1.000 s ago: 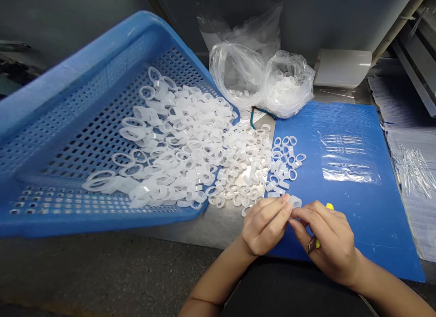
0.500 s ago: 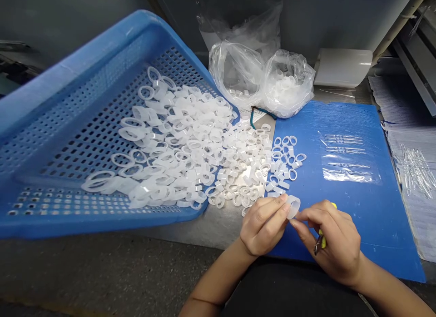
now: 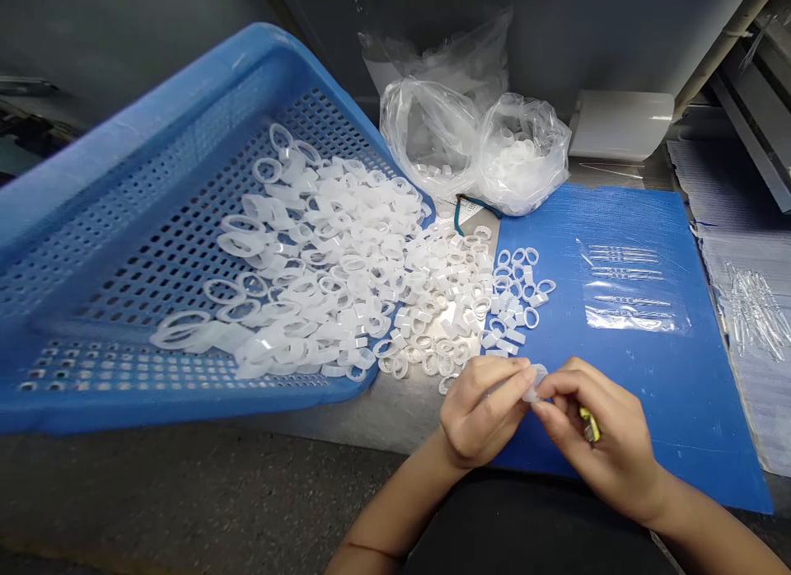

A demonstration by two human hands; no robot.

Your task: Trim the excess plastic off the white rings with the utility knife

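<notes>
Okay, my left hand (image 3: 483, 412) and right hand (image 3: 598, 437) pinch a frosted plastic ring (image 3: 535, 383), fingers clamped on it, the ring sitting nearer the left.

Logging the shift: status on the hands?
Left hand and right hand pinching a translucent plastic ring. Small yellow-handled tool tucked in right hand. Loose rings beside left hand.

Our left forearm (image 3: 383, 530) rises bare from 7 o'clock and our right forearm (image 3: 704, 530) from 4 o'clock. The left grip (image 3: 485, 414) sits low at about 5 o'clock, its wrist slightly bent and its fingers (image 3: 512, 381) curled together, pointing toward 2 o'clock. The right grip (image 3: 602, 439) lies just beside it, knuckles up, curling toward 10 o'clock. Our fingertips (image 3: 547, 402) nearly meet between the two hands, both closed inward.
</notes>
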